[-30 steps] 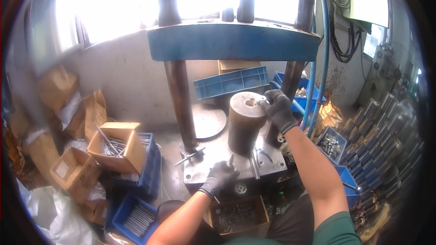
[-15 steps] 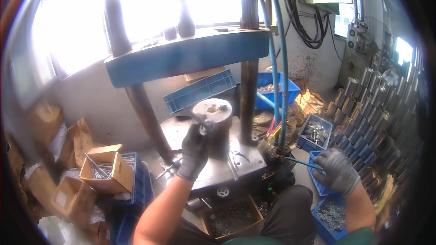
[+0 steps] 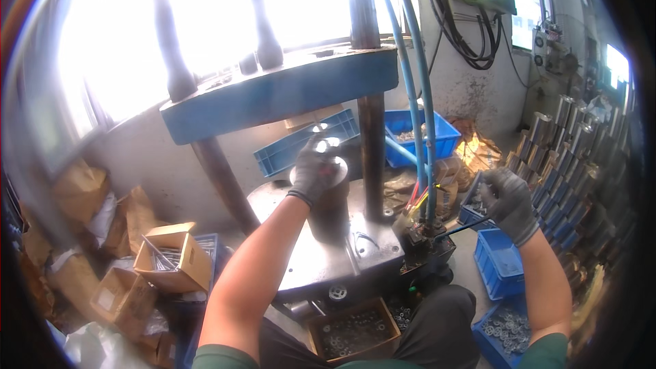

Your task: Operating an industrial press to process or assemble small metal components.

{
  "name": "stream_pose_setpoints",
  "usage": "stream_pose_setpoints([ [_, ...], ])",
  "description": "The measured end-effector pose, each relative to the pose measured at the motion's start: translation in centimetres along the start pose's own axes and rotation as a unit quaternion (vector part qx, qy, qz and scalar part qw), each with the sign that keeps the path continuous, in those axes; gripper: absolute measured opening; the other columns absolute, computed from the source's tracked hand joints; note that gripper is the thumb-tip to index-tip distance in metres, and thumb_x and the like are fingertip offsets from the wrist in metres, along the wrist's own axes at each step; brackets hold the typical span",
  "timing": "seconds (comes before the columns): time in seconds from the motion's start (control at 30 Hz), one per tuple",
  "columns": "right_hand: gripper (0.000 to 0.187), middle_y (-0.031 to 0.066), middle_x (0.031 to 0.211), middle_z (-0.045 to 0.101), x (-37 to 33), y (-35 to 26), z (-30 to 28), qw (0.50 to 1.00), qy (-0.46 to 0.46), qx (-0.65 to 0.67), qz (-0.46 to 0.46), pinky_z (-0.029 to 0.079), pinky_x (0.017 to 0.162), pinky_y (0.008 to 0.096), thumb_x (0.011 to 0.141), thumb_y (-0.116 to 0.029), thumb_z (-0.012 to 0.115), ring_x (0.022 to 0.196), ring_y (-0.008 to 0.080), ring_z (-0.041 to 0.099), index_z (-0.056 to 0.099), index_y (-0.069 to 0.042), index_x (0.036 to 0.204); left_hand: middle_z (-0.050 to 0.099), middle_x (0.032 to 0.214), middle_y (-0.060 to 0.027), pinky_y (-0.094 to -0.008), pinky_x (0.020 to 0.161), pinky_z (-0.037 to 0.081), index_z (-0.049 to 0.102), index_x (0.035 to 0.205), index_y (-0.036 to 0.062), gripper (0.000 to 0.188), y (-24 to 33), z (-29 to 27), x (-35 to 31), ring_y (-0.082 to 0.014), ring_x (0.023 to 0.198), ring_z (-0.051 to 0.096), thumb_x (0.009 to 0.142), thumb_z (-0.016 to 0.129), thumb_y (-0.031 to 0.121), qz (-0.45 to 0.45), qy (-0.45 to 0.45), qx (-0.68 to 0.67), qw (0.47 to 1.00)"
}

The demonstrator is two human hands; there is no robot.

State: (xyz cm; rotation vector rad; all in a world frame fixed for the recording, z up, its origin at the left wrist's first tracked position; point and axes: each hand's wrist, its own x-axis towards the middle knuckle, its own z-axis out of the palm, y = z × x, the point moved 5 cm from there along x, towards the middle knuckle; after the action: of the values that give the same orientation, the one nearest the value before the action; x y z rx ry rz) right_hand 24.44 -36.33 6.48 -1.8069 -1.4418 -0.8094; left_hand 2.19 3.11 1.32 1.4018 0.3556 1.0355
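Observation:
My left hand (image 3: 314,174), in a dark grey glove, is closed around a shiny metal rod with round pieces on it (image 3: 326,143). It is over the top of a thick steel cylinder (image 3: 330,215) on the press table (image 3: 301,266). The hand hides most of the cylinder's top, so I cannot tell whether the part touches it. On the right, my gloved right hand (image 3: 509,206) has curled fingers against the end of a thin dark lever (image 3: 465,227), which runs out from the valve assembly beside the press.
A blue press crossbeam (image 3: 283,92) spans above the table. Loose rods and a curved tool (image 3: 367,239) lie by the cylinder. Cartons of rods (image 3: 174,260) stand left; blue bins (image 3: 502,263) and stacked metal tubes (image 3: 547,164) stand right. A parts tray (image 3: 355,331) sits below.
My left hand has moved up and right over the cylinder, turning the rod more upright. My right hand has risen, and the lever's outer end is higher. The whole view has shifted slightly.

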Motion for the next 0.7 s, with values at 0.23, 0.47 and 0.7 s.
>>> stream_pose_setpoints([
  [0.23, 0.018, 0.0157, 0.082, 0.071, 1.3, 0.5, 1.1, 0.999, -0.049, -0.005, 0.001, 0.057, 0.070, 0.0425, 0.083, -0.012, 0.075, 0.075, 0.0333, 0.071, 0.075, -0.006, 0.100, 0.067, 0.103, -0.0084, -0.0263, 0.067, 0.056, 0.053, 0.148, 0.0059, 0.054, 0.5, 0.1, 0.2, -0.0127, 0.082, 0.064, 0.096, 0.067, -0.004, 0.004, 0.023, -0.054, 0.998],
  [0.47, 0.020, 0.0168, 0.087, 0.072, -1.1, 0.3, -0.4, 0.995, -0.067, 0.034, 0.059, 0.059, 0.073, 0.0412, 0.082, -0.009, 0.075, 0.079, 0.0335, 0.073, 0.073, -0.004, 0.101, 0.069, 0.105, -0.0068, -0.0299, 0.076, 0.056, 0.055, 0.146, 0.0060, 0.051, -2.5, -1.8, 1.6, -0.0124, 0.090, 0.065, 0.098, 0.069, 0.003, -0.004, 0.009, 0.024, 1.000],
  [0.7, 0.026, 0.0153, 0.105, 0.073, -8.1, -1.4, -3.2, 0.958, -0.279, -0.042, 0.043, 0.059, 0.081, 0.0453, 0.084, -0.017, 0.070, 0.087, 0.0354, 0.073, 0.074, -0.008, 0.108, 0.067, 0.113, -0.0056, -0.0375, 0.112, 0.046, 0.062, 0.133, 0.0089, 0.041, -5.7, -3.5, 4.6, -0.0199, 0.116, 0.062, 0.095, 0.065, 0.024, 0.179, -0.051, 0.326, 0.927],
])
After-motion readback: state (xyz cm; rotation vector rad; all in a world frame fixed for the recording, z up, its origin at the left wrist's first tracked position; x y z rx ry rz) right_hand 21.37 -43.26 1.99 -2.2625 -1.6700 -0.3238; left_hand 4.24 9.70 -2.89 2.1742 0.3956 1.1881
